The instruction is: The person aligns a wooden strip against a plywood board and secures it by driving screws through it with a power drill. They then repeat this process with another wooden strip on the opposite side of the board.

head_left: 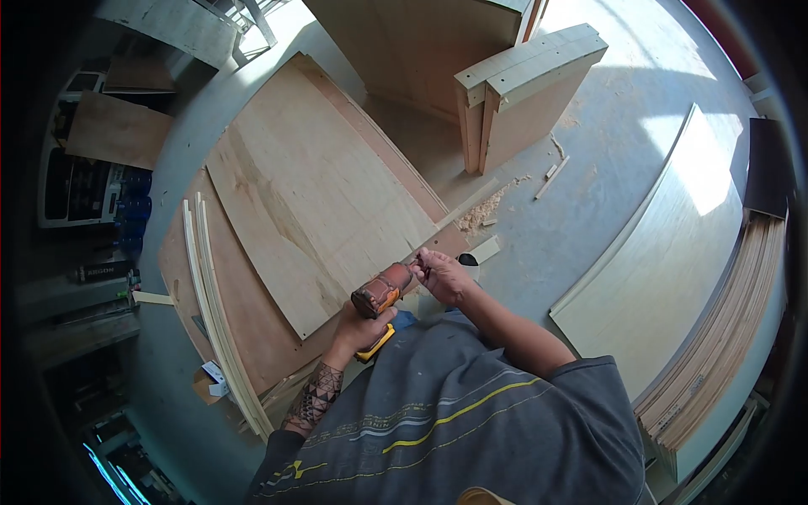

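My left hand (360,326) is wrapped around the grip of an orange cordless drill (383,290) with a yellow base. The drill points up and to the right in front of my grey shirt. My right hand (444,276) pinches the drill's front end, the fingertips closed on the chuck; I cannot make out a bit. Both hands hover over the near edge of a large plywood sheet (320,194) that lies on a darker brown board (244,311) on the floor.
Thin curved wood strips (215,311) lie along the board's left side. A wooden cabinet piece (522,93) stands ahead, with sawdust (480,215) near it. A pale panel (673,252) and stacked sheets (732,320) sit to the right. Tool cases (84,181) are at far left.
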Available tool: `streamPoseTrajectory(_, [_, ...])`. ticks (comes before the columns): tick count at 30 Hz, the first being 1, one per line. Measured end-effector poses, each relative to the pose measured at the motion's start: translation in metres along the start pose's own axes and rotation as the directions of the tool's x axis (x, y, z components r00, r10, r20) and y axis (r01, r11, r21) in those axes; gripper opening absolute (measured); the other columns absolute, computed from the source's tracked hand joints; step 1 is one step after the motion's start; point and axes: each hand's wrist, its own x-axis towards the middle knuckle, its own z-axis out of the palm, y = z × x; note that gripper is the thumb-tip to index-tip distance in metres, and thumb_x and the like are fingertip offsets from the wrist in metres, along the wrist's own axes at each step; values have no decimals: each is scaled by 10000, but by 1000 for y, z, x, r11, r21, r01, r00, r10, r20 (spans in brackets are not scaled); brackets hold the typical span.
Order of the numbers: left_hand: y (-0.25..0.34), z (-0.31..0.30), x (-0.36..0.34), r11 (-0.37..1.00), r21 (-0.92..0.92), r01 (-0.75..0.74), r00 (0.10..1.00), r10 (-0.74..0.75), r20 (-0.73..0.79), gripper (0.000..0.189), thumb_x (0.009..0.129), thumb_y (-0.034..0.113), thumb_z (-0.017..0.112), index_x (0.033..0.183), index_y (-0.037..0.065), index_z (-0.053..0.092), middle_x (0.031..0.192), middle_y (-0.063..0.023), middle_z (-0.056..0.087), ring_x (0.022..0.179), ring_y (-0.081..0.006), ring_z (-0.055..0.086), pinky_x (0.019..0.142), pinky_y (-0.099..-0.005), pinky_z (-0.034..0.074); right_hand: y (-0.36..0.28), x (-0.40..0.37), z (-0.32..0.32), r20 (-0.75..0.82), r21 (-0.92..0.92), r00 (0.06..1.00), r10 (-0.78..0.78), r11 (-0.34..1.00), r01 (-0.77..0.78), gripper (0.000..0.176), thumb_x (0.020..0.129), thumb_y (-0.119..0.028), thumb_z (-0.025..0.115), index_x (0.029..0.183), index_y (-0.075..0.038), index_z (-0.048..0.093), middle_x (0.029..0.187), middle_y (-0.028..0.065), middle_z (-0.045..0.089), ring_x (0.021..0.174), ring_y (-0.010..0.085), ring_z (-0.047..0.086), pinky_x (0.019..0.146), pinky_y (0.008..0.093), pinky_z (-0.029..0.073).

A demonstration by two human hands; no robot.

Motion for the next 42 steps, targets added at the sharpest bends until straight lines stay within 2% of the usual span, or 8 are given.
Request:
streamPoseTrajectory(11, [25,17,22,996,18,89,995,-88,-52,476,874,212,796,1257,-27,648,1142,-126,737,1032,-211,728,914,-370,584,-3,14,-15,51,304,998,23,952,-37,223,1103,-239,609,1119,-22,657,1087,96,722,922,128,704,834,233,613])
streamPoseTrajectory(16, [25,15,31,986,16,164,985,-163,-50,417,883,221,794,1198,-25,678,968,-67,746,823,-182,735,763,-354,603,-7,17,-18,49,303,997,53,951,-66,210,1100,-213,613,1144,-13,661,1115,106,719,937,141,707,849,242,619])
streamPoseTrajectory(22, [63,10,40,983,107,148,986,-137,-100,374,879,278,784,1084,-30,732,955,-175,784,939,-297,788,824,-403,608,-2,22,-16,43,328,994,99,939,-107,209,1100,-210,614,1166,-22,676,1063,52,707,898,113,679,833,225,605])
streamPoseTrajectory(26, [67,8,50,972,98,214,974,-205,-94,376,877,260,791,1085,-46,729,987,-200,785,958,-302,789,832,-404,607,3,27,-13,45,366,998,46,929,-59,202,1101,-189,604,1207,-29,670,1076,16,697,882,102,660,836,235,594])
streamPoseTrajectory(28, [66,6,53,978,158,133,988,-118,-101,388,877,254,818,1143,-17,737,951,-123,785,927,-209,769,817,-367,605,1,29,-14,24,365,999,47,929,-52,204,1102,-181,600,1221,-30,666,1091,11,695,881,102,657,838,241,593])
streamPoseTrajectory(35, [79,2,61,976,185,118,990,-102,-93,359,868,264,789,1034,-51,745,855,-184,777,867,-255,799,768,-396,611,-1,29,-16,42,350,998,46,935,-58,247,1090,-206,623,1267,-38,661,1048,11,706,836,106,670,800,241,598])
streamPoseTrajectory(37, [83,0,61,951,218,218,976,-218,-27,449,866,260,823,1201,-23,726,1060,-172,790,1017,-238,772,885,-374,599,-3,26,-14,58,358,997,47,931,-65,218,1101,-178,598,1233,-21,669,1034,8,701,831,108,672,809,241,604])
streamPoseTrajectory(42, [85,1,63,958,203,204,979,-200,-38,461,864,260,823,1207,-30,722,1065,-182,788,1021,-243,771,887,-376,599,-8,26,-12,27,354,999,47,934,-53,229,1096,-177,606,1244,-15,672,1005,5,693,812,111,669,805,231,603])
